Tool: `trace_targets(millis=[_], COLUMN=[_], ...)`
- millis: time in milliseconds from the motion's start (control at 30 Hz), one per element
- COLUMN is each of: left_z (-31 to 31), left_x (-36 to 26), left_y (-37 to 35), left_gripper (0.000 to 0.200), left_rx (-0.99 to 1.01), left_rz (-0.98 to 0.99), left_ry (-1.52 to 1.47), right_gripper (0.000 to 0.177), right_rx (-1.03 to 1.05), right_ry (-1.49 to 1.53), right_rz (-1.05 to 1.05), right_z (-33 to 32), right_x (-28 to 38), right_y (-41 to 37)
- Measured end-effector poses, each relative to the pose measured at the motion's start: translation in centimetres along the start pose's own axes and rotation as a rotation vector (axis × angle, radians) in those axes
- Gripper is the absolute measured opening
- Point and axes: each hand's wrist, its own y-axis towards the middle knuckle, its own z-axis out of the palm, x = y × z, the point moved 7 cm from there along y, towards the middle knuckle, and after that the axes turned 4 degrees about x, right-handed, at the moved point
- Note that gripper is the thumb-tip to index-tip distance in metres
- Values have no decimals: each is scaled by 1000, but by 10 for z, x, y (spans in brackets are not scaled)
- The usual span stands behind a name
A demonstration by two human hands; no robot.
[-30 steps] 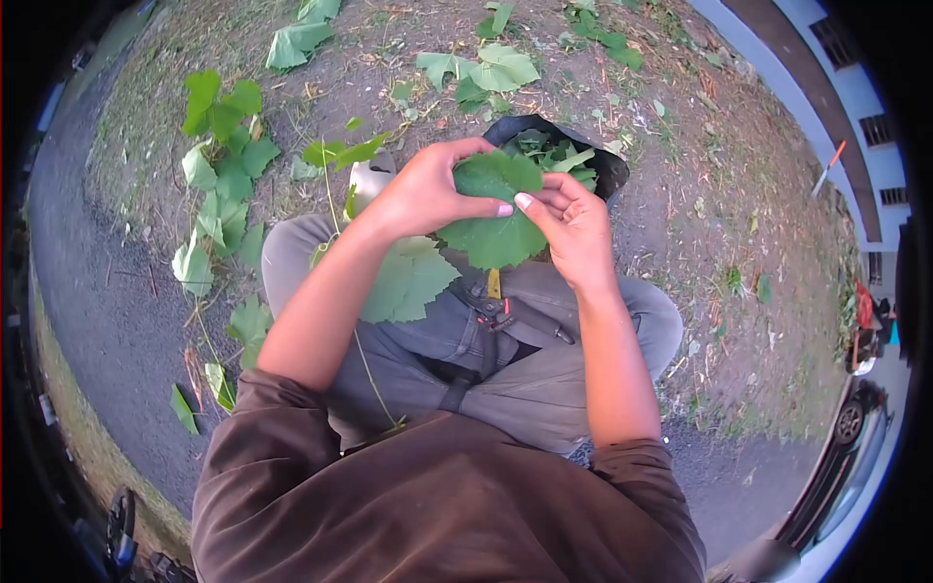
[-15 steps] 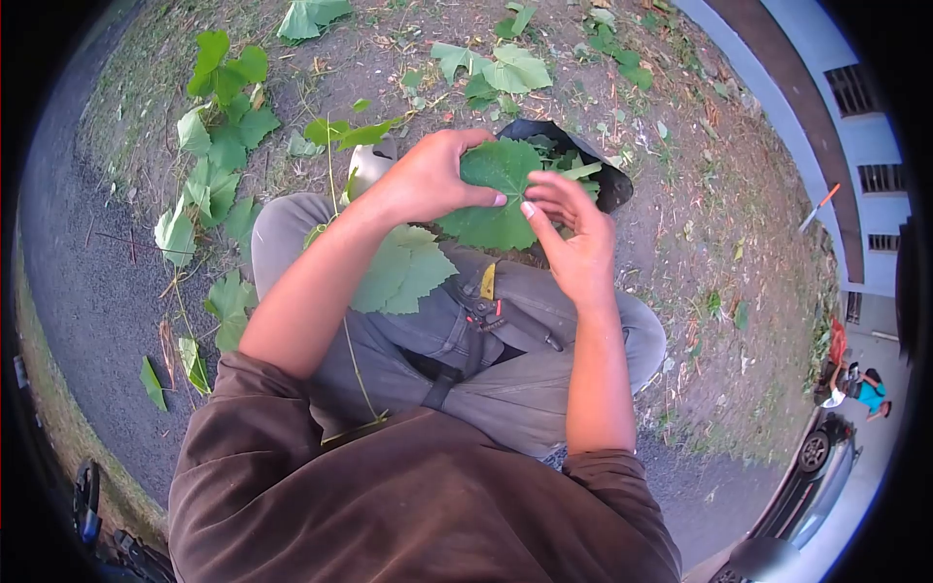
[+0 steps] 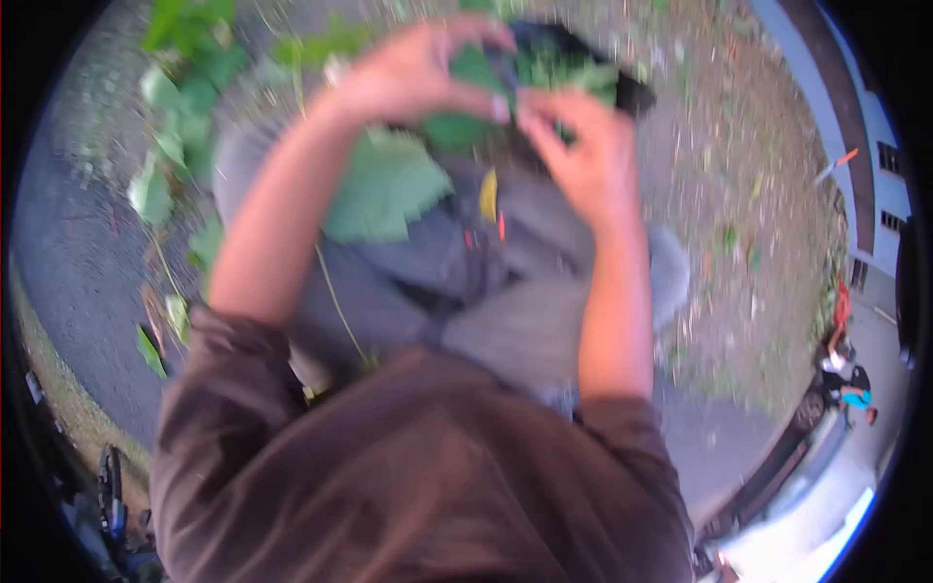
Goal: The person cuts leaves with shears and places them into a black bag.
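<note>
- Clock positions from the centre of the head view; hands blurred.
- Left hand (image 3: pixel 410 76), toward 12 o'clock: thumb and fingers curved round a green leaf (image 3: pixel 455 130), clamped on it, thumb across its face.
- Green leaf at 12 o'clock, raised above the lap, partly covered by the left hand.
- Right hand (image 3: pixel 595 155), near 1 o'clock: thumb and fingertips together at the leaf's right edge; cannot tell whether they grip it.
- Black bag (image 3: pixel 552 41) just beyond the hands, near 1 o'clock, containing cut leaves (image 3: pixel 573 78).
- Broad pale-green leaf (image 3: pixel 384 189) at 11 o'clock, on the grey trousers (image 3: pixel 544 325).
- Leafy vine (image 3: pixel 185 121) at 10 o'clock, on the ground.
</note>
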Motion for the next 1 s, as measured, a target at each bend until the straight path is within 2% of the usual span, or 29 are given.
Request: trace_targets(millis=[33, 100, 167, 200, 233, 267, 333, 400, 433, 500, 533, 567, 633, 800, 867, 900, 967, 1000], left_z=[6, 1, -6, -15, -19, -25, -32, -34, -30, -5, 5, 10, 22, 18, 17, 17, 16, 15], left_x=[24, -21, -4, -19, -25, -26, -24, -71, -73, -89, -77, -68, -45, -41, -36, -31, -34, -32], left_y=[3, -3, -5, -4, -9, -10, -11, -24, -27, -25, -21, -19, -10, -8, -8, -7, -8, -8], left_gripper=[69, 78, 70, 74, 76, 73, 70, 57, 57, 47, 44, 44, 42, 28, 26, 26, 26, 26], left_rx=[4, -39, -123, -265, -263, -332, -400, -602, -593, -334, -206, -209, -80, -40, 69, 70, 41, 43], left_rz=[-62, -22, 0, 175, 11, -28, -82, 430, 417, 547, 480, 479, 377, 192, 50, 48, 236, 234], left_ry=[-146, -285, -189, -47, -180, -117, -58, 561, 564, 657, 534, 538, 488, 200, 111, 112, -1, -1], right_gripper=[20, 19, 18, 18, 17, 17, 16, 15, 15, 15, 15, 15, 15, 17, 18, 18, 19, 19], right_rx=[86, 61, 41, 29, 18, -11, 0, -6, 4, 28, 48, 66, 77, 90, 85, 85, 96, 95], right_ry=[4, -22, -111, -107, -105, -112, 3, -1, -10, -10, -25, -41, -29, -34, 88, 90, 162, 164], right_rz=[81, 65, 42, 64, 86, 55, 187, 189, 207, 219, 188, 154, 157, 179, 188, 189, 223, 226], right_z=[0, 0, -2, -3, -6, -11, -10, -12, -11, -8, -6, -6, -7, -7, -8, -7, -4, -2], right_x=[3, 5, 2, 1, 2, 5, -3, -1, 1, 0, 1, 3, 7, 11, 13, 12, 6, 5], right_y=[1, -3, -1, 0, 2, 4, 1, 4, 1, 0, -1, 0, 0, 2, 4, 3, -1, -1])
